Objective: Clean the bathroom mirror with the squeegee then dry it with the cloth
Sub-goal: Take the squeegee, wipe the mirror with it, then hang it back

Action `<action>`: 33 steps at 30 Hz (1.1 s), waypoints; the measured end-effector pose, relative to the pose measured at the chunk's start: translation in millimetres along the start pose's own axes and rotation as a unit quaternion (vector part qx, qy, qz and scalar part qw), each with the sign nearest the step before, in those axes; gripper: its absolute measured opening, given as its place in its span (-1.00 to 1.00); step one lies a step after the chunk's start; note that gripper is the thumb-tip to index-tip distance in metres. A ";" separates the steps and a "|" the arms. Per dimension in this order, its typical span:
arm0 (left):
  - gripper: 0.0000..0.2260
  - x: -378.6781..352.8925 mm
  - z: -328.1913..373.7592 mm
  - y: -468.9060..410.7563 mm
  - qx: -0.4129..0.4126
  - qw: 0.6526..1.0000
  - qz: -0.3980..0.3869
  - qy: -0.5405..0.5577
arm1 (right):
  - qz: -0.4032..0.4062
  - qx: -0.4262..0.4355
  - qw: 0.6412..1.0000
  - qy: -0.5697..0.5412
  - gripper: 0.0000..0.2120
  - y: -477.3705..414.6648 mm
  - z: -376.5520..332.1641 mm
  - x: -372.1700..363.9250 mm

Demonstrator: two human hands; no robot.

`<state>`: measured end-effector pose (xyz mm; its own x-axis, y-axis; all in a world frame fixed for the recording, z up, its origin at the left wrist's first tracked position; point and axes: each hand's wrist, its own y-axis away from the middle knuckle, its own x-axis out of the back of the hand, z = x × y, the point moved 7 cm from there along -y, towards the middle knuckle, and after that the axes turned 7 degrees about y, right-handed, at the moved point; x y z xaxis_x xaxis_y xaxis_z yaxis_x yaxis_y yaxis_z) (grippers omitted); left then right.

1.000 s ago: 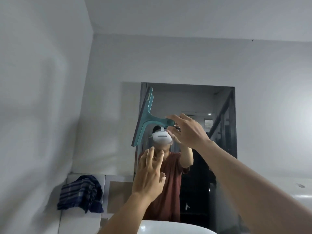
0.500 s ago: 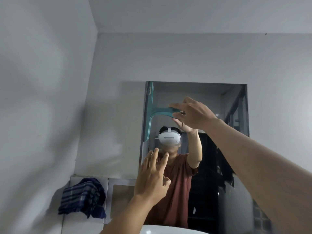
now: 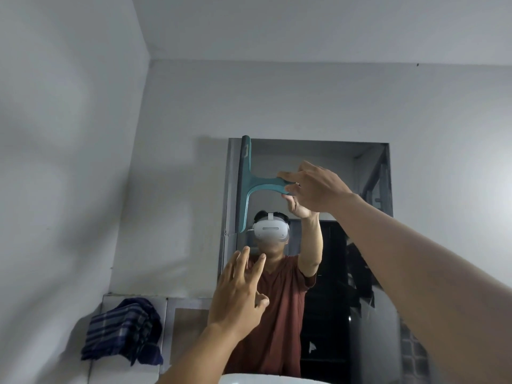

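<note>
Smooth teal plastic squeegee [image 3: 246, 184] against glossy glass mirror [image 3: 332, 167]; soft striped cloth [image 3: 123, 331] lies crumpled; matt painted wall [image 3: 277, 101] behind.

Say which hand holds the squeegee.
The right hand: it grips the squeegee by its handle, high on the mirror. The left hand hovers lower, fingers loose, holding nothing.

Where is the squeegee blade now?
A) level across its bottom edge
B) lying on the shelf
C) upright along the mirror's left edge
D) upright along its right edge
C: the squeegee stands upright at the left edge of the mirror, its handle gripped by the right hand.
</note>
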<state>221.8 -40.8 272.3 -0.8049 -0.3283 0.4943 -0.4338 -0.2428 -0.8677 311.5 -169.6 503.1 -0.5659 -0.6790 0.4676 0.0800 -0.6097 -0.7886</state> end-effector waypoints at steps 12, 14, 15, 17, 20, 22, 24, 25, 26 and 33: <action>-0.17 4.7 -0.6 0.2 0.012 1.000 0.006 -0.014 | -0.001 -0.087 0.996 0.021 -0.61 50.8 60.3 6.1; -0.17 6.4 -0.1 -0.1 0.012 1.000 0.009 -0.016 | -0.004 -0.102 0.994 0.026 -0.61 61.5 65.8 7.4; -0.16 7.0 0.2 -0.1 0.012 1.000 0.011 -0.017 | -0.006 -0.109 0.994 0.025 -0.61 65.4 67.3 7.7; -0.15 7.7 0.8 -0.3 0.011 1.000 0.012 -0.017 | -0.006 -0.125 0.992 0.015 -0.61 71.4 71.0 7.9; -0.14 10.3 1.4 0.0 0.010 1.000 0.013 -0.020 | 0.005 -0.139 0.990 0.009 -0.63 79.7 75.2 8.2; -0.13 10.2 2.4 0.6 0.010 1.000 0.012 -0.023 | 0.014 -0.157 0.988 0.007 -0.63 87.1 81.9 8.1; -0.13 9.6 2.7 1.0 0.012 1.000 0.012 -0.023 | 0.020 -0.183 0.983 0.007 -0.63 97.0 91.9 8.6; -0.14 9.3 3.2 0.9 0.011 1.000 0.011 -0.022 | 0.020 -0.197 0.980 0.007 -0.62 102.5 96.9 8.3; -0.14 9.0 4.0 1.1 0.009 1.000 0.010 -0.018 | 0.018 -0.208 0.978 0.005 -0.61 107.6 101.2 7.1; -0.13 10.8 3.0 -0.9 0.012 1.000 0.002 -0.009 | 0.017 -0.230 0.973 0.002 -0.61 121.2 99.1 4.8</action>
<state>214.7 -46.9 278.6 -0.7991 -0.3454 0.4922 -0.4206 -0.2639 -0.8680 399.7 -287.3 449.3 -0.5721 -0.6943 0.4366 -0.2753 -0.3389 -0.8996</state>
